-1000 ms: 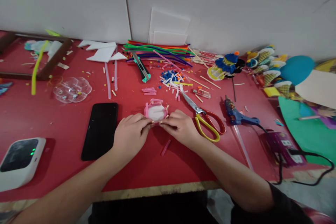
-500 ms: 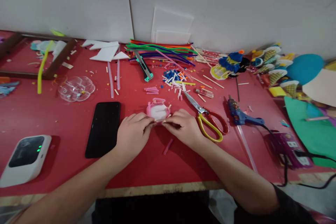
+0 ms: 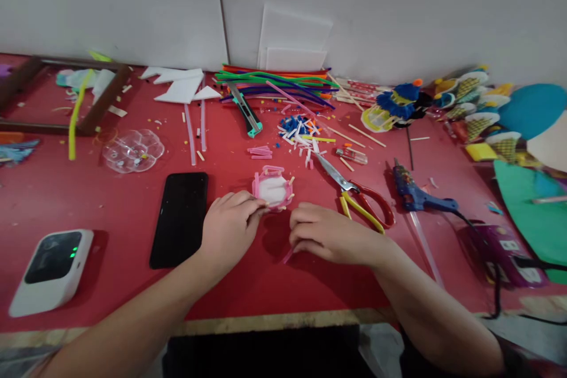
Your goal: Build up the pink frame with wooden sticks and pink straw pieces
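A small pink and white craft piece (image 3: 271,190), ringed with pink strips and short pale sticks, is at the middle of the red table. My left hand (image 3: 233,221) pinches its lower left edge between thumb and fingers. Below and right of the piece, my right hand (image 3: 323,233) is lowered to the table with its fingers bent around one end of a loose pink strip (image 3: 287,257). Several short pink strips (image 3: 260,152) lie just behind the piece.
A black phone (image 3: 179,220) lies left of my left hand. Scissors (image 3: 354,189) lie beyond my right hand, a blue glue gun (image 3: 416,192) farther right. A cutter (image 3: 246,111), cut bits (image 3: 299,130) and pipe cleaners (image 3: 274,82) are behind. A white device (image 3: 52,271) sits far left.
My right hand has let go of the craft piece and moved down and right to the loose pink strip. My left hand has stayed on the piece. The whole view has shifted slightly.
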Demonstrator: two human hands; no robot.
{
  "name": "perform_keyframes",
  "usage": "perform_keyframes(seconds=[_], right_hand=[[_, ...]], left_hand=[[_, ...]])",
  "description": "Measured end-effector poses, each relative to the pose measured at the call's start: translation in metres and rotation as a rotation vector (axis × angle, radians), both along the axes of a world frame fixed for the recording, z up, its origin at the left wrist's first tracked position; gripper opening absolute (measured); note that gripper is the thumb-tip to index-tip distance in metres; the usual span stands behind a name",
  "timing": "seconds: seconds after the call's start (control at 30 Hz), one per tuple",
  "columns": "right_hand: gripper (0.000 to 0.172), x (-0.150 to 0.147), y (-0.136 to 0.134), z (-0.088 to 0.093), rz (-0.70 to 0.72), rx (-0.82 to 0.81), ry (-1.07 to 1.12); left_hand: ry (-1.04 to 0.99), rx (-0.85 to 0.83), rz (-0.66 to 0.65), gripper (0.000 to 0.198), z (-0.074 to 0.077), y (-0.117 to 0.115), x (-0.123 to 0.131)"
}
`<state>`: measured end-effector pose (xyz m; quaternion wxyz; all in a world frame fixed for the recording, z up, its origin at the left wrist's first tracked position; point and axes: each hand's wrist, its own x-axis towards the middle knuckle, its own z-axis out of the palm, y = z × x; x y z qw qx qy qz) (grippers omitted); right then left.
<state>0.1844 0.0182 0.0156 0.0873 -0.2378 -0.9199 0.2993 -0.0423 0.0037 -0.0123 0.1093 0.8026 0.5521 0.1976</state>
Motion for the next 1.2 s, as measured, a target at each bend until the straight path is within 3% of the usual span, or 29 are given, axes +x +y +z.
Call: perform_keyframes(seconds=[0.1,0.2,0.3,0.37,0.8,1.2], right_hand=[[0.012,0.000,-0.002,0.005,-0.108,-0.047,0.236],[0.007,0.000,-0.004,0.006,-0.359,0.040,0.451],[0.010,-0.002,-0.006,0.006,-0.577,0.183,0.469],[0.016,-0.004,-0.007,0.005,-0.626,0.234,0.447],[0.027,-0.028,-0.002,0.015,-0.486,0.333,0.361],[0.025,-0.029,0.002,0.008,-0.462,0.332,0.353]], left_hand=[[-0.011,-0.015,-0.003,0.016,0.001,0.000,0.000],[-0.036,-0.030,-0.007,0.014,0.003,0.000,-0.001],[-0.078,-0.022,0.001,0.012,0.002,0.000,-0.001],[-0.099,-0.020,-0.007,0.012,0.001,0.000,-0.001],[-0.082,0.018,-0.039,0.014,0.001,0.002,-0.001],[-0.045,-0.014,-0.030,0.017,0.005,0.002,-0.002]])
